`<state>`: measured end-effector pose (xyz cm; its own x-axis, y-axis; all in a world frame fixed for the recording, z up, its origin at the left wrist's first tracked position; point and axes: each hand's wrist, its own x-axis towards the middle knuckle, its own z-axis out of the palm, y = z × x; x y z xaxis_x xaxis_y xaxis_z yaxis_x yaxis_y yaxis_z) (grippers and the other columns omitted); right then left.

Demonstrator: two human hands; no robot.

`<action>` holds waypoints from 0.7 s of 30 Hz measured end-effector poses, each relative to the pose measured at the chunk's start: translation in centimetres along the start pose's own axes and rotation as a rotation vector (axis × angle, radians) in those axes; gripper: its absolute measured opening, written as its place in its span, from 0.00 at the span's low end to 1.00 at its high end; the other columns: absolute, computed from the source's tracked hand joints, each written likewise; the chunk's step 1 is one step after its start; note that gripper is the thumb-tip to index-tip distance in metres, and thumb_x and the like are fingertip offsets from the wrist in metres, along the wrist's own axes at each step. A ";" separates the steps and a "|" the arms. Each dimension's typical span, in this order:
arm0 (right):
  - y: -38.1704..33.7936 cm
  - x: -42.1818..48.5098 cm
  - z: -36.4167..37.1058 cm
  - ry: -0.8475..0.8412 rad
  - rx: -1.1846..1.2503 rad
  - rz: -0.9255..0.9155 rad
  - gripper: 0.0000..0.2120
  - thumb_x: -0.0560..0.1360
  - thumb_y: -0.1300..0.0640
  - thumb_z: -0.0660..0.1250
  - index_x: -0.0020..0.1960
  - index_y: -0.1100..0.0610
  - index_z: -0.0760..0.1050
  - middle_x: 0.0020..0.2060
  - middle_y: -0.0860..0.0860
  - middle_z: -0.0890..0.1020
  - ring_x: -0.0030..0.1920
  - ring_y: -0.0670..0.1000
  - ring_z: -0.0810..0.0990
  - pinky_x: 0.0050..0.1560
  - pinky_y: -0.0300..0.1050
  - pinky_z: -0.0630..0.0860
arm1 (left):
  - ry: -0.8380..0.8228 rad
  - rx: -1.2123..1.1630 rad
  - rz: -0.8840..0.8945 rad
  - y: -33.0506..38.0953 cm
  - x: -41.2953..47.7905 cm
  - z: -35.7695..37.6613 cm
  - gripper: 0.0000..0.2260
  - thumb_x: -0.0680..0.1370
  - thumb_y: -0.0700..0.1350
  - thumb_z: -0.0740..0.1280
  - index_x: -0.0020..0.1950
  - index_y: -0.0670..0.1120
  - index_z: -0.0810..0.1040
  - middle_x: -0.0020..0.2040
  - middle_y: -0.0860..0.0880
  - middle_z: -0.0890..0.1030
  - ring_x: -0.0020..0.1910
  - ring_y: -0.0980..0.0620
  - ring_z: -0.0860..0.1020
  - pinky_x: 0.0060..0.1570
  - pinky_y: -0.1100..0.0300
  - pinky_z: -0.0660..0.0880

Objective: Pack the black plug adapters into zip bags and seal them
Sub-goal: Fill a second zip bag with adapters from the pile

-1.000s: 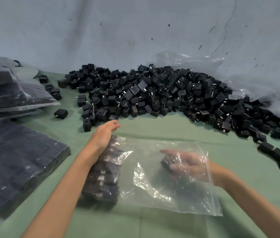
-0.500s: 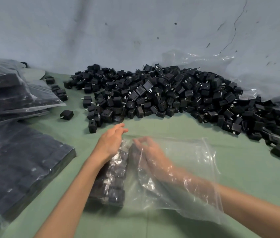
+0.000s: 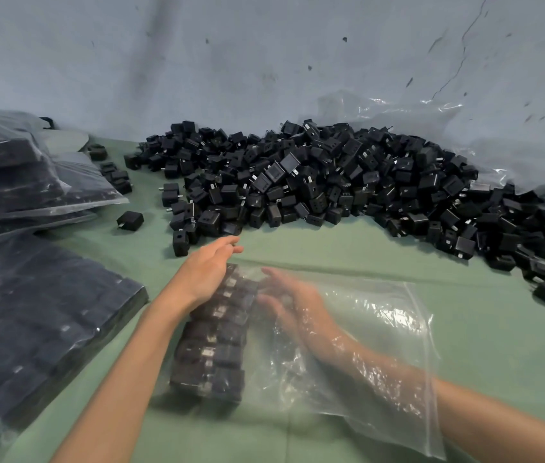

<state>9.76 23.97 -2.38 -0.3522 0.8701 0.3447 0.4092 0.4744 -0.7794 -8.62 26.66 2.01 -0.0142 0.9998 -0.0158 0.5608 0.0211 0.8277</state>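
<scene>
A clear zip bag (image 3: 398, 315) lies on the green surface (image 3: 348, 245), its mouth open toward the right. The right hand (image 3: 294, 309) reaches inside, grip wide, straight fingers against a neat block of black plug adapters (image 3: 211, 355) stacked at the bag's closed left end. The left hand (image 3: 204, 275), grip loose and empty, rests outside on that block. A bare strip of surface separates the bag from the loose adapter pile (image 3: 331, 182); filled bags (image 3: 30, 315) crowd the left edge.
</scene>
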 end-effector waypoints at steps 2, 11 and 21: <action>-0.1 -0.4 -0.3 0.018 -0.005 -0.051 0.13 0.78 0.56 0.64 0.61 0.56 0.77 0.55 0.50 0.81 0.53 0.45 0.80 0.51 0.35 0.77 | 0.009 0.043 0.021 0.0 0.1 0.0 0.18 0.84 0.49 0.50 0.72 0.53 0.68 0.65 0.59 0.75 0.63 0.61 0.66 0.59 0.62 0.59; -0.2 0.1 -0.6 -0.073 -0.048 -0.160 0.16 0.73 0.61 0.58 0.53 0.70 0.78 0.55 0.63 0.78 0.55 0.61 0.78 0.59 0.50 0.73 | -0.030 0.666 0.162 0.0 -0.4 3.4 0.21 0.84 0.49 0.47 0.76 0.45 0.61 0.75 0.47 0.64 0.75 0.52 0.59 0.73 0.58 0.43; 1.5 1.2 -14.4 -0.982 0.143 0.268 0.16 0.76 0.53 0.67 0.57 0.63 0.80 0.56 0.55 0.82 0.55 0.46 0.81 0.59 0.46 0.76 | -0.044 0.805 0.193 -0.7 -0.2 3.7 0.25 0.83 0.53 0.43 0.78 0.45 0.55 0.78 0.49 0.56 0.77 0.53 0.52 0.73 0.59 0.39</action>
<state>22.12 27.63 4.37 -0.8233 0.4218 -0.3798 0.4943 0.2040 -0.8450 -5.89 26.46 -0.63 0.1662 0.9848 0.0498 0.9714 -0.1722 0.1637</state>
